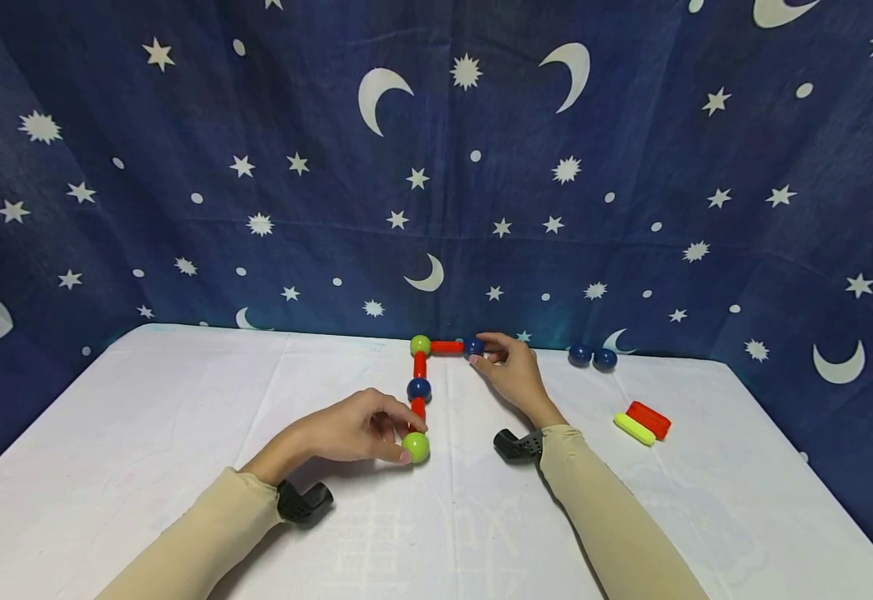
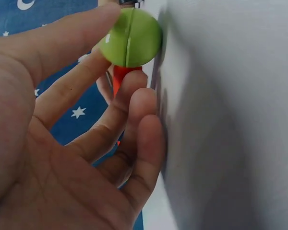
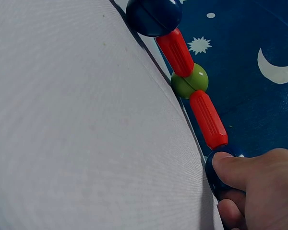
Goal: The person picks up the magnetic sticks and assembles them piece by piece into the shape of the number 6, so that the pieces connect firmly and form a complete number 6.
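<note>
On the white table lies an L of balls and red rods. My left hand (image 1: 357,427) pinches the near green ball (image 1: 416,447) between thumb and fingers; in the left wrist view that ball (image 2: 131,38) shows at the fingertips. A red rod (image 1: 418,408) joins it to a blue ball (image 1: 418,389), and another red rod (image 1: 420,364) runs to the far green ball (image 1: 420,345). From there a red rod (image 1: 447,347) reaches right to a blue ball (image 1: 472,348), gripped by my right hand (image 1: 514,372). The right wrist view shows this hand (image 3: 264,187) with its thumb on the ball.
Two loose blue balls (image 1: 579,356) (image 1: 604,360) sit at the table's back edge, right of my right hand. Nearer, a red piece (image 1: 649,420) and a yellow-green rod (image 1: 634,428) lie side by side. A dark blue cloth (image 1: 316,242) with moons and stars hangs behind the table.
</note>
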Demonstrator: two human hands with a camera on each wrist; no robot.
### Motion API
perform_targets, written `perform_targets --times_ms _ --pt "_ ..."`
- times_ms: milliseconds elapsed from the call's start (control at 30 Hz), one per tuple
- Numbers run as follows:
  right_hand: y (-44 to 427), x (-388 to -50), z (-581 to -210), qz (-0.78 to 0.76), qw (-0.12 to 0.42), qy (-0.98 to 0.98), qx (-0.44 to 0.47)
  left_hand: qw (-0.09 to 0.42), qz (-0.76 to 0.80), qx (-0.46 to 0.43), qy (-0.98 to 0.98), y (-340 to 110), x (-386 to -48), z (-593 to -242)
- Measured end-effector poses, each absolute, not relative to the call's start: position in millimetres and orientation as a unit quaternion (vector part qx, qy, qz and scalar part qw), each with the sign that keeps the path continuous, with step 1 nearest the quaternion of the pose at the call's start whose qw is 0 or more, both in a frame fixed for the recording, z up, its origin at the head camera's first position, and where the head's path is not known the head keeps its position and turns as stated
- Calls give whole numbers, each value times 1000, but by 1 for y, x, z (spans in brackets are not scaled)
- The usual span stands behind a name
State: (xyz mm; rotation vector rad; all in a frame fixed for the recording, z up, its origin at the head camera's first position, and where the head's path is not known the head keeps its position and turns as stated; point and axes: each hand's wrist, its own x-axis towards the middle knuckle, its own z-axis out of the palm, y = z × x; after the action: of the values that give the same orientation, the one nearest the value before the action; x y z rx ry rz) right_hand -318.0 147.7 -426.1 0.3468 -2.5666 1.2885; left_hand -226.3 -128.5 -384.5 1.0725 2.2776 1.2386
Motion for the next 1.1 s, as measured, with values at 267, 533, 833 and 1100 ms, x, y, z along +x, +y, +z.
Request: perform_targets --times_ms 267,533,833,1100 --pt "147 -319 -427 439 124 -882 122 49 454 290 841 -129 -235 -381" --pt "146 -318 -427 444 119 -880 120 4 461 193 866 -113 -255 -392" --pt "144 -317 -425 445 124 -879 120 15 475 202 857 -110 -262 -405" --pt "147 -316 -424 446 117 -880 114 11 488 209 848 -110 -264 -412"
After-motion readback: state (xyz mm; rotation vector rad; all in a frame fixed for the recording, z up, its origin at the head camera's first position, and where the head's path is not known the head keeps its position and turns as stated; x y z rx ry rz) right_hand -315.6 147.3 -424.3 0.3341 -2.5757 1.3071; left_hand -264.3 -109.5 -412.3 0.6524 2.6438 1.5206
